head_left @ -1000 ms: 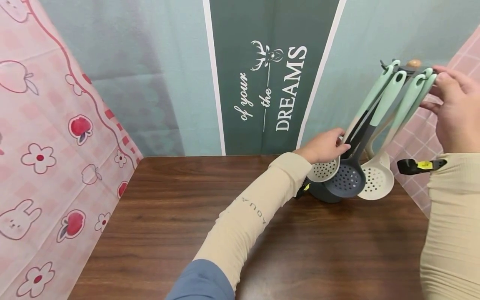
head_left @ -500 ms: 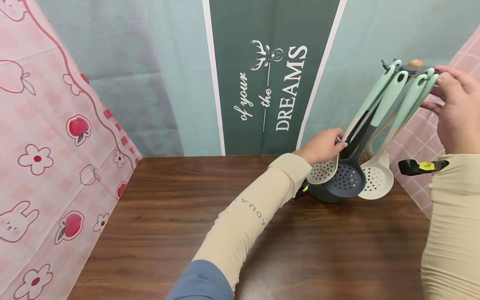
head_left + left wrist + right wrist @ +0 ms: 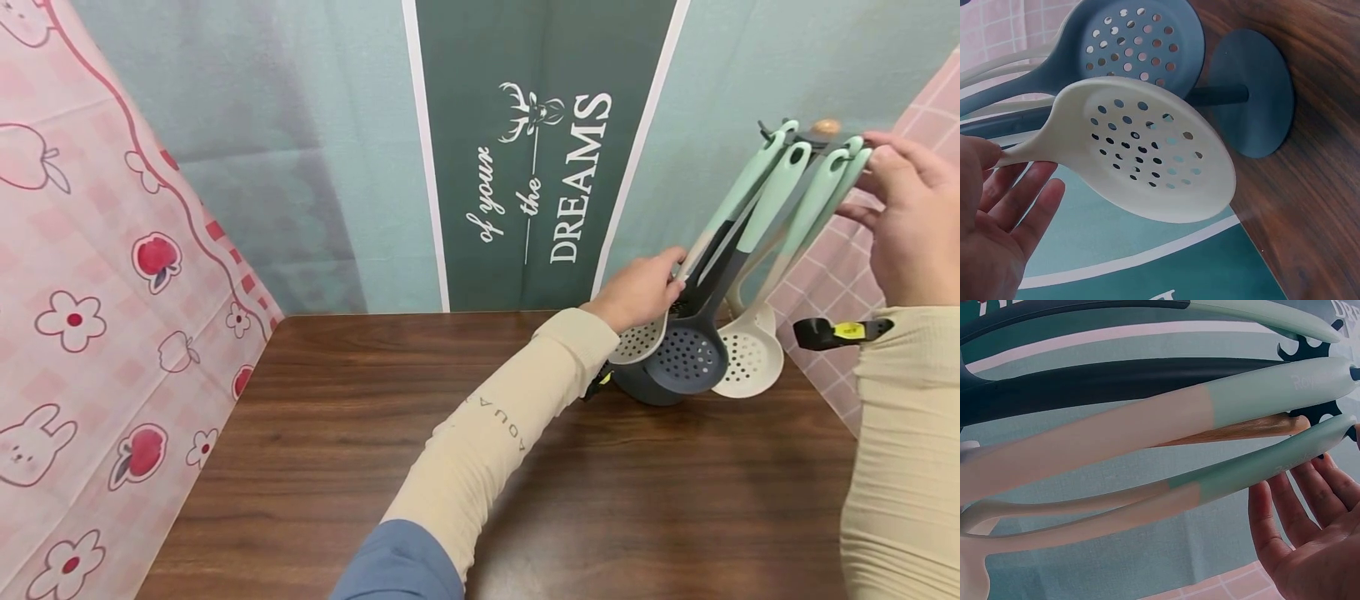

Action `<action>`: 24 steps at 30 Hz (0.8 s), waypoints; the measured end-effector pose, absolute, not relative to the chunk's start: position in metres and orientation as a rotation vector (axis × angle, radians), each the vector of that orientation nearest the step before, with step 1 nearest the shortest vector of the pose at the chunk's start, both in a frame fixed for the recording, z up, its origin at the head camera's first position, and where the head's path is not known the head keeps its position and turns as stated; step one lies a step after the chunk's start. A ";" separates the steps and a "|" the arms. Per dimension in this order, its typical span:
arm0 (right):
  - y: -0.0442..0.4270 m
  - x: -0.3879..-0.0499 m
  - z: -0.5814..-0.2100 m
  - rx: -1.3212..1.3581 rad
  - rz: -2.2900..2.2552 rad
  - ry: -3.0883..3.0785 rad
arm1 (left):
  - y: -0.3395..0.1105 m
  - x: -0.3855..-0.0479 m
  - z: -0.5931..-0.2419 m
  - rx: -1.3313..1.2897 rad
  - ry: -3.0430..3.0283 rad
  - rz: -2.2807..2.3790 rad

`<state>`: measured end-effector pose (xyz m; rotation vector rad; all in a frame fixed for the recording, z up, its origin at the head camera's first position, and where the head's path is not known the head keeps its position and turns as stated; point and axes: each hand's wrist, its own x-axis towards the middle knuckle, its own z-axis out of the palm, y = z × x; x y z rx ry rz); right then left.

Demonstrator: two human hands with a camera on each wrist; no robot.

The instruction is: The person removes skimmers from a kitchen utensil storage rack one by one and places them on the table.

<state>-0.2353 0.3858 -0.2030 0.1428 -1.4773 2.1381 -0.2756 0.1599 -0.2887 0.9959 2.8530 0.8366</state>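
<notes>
My left hand (image 3: 633, 287) pinches the thin neck of a cream skimmer (image 3: 1172, 194), whose round holed head faces the left wrist camera. It hangs with other utensils on a dark rotating-style utensil rack that has a hooked top (image 3: 813, 140) and a round base (image 3: 1260, 125). My right hand (image 3: 918, 225) is at the rack's top, thumb and forefinger at a hook and the end of a mint handle (image 3: 1272, 456); its other fingers lie below that handle. Beside the cream skimmer hang a dark grey skimmer (image 3: 686, 358) and a cream slotted ladle (image 3: 750, 362).
The rack stands at the back right of the brown wooden table (image 3: 337, 458). Behind it hangs a green cloth (image 3: 360, 167). A pink patterned cloth (image 3: 97, 275) is at the left, and a pink checked one (image 3: 832, 283) at the right. A wooden piece (image 3: 1254, 430) shows between the handles.
My left hand has shifted slightly left with the cream skimmer, opening a little more space beside the grey skimmer. My right hand stays at the rack's top.
</notes>
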 end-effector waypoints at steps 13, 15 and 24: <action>0.386 -0.236 -0.201 0.118 2.156 -1.479 | 0.151 -0.276 -0.284 1.038 2.827 0.947; 0.386 -0.235 -0.201 0.113 2.156 -1.482 | 0.150 -0.276 -0.284 1.043 2.825 0.955; 0.386 -0.235 -0.201 0.111 2.166 -1.478 | 0.149 -0.276 -0.284 1.069 2.838 0.958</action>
